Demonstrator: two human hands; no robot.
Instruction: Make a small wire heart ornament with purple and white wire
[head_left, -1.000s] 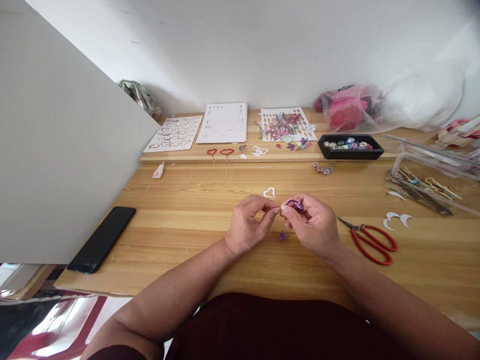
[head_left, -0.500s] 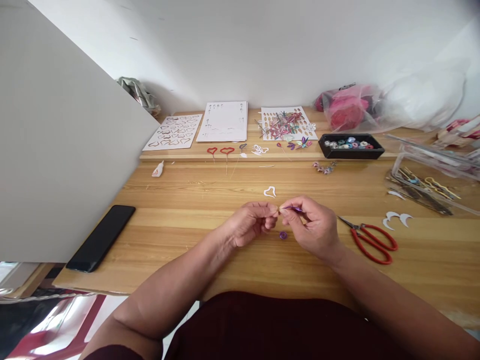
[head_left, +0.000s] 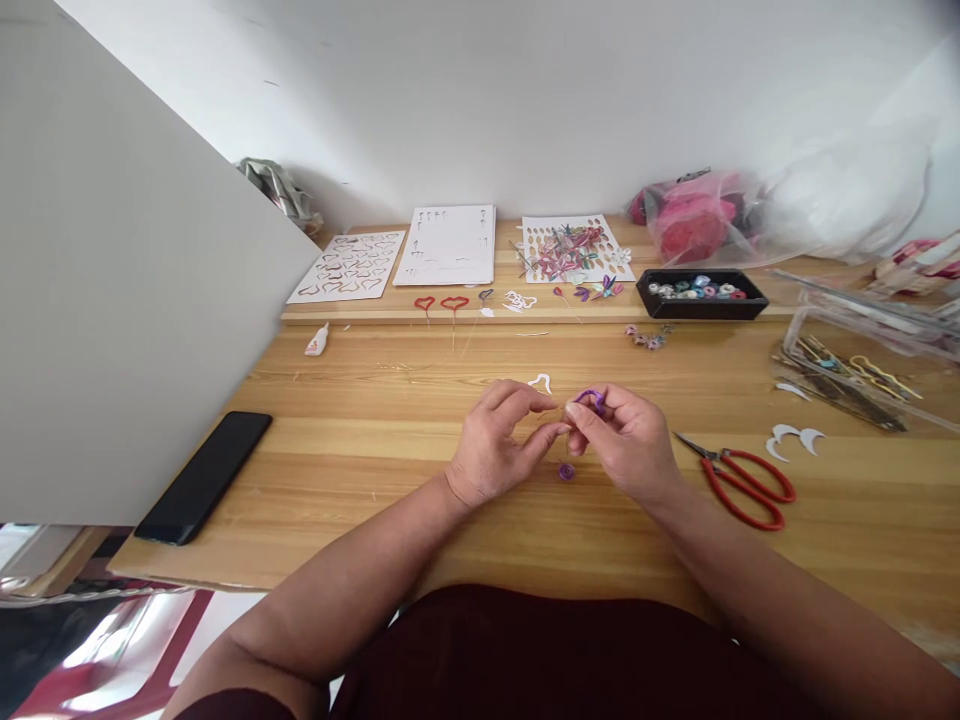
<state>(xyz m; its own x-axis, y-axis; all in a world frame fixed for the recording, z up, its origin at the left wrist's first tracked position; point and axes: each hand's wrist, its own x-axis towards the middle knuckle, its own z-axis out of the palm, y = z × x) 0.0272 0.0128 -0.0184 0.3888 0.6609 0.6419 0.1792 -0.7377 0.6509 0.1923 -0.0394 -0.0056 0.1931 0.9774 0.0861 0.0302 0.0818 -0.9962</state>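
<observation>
Two pinches hold the purple loop (head_left: 592, 400) (light, easily bent, I'd judge): my right hand (head_left: 626, 445) at its rim, left hand (head_left: 499, 440) at its tip.

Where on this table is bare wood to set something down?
Bare wood lies between the black phone and the left hand, and near the glue bottle. Crowded: the back shelf with cards and black tray; right of the right hand, which holds a purple piece, red scissors and a clear box.
</observation>
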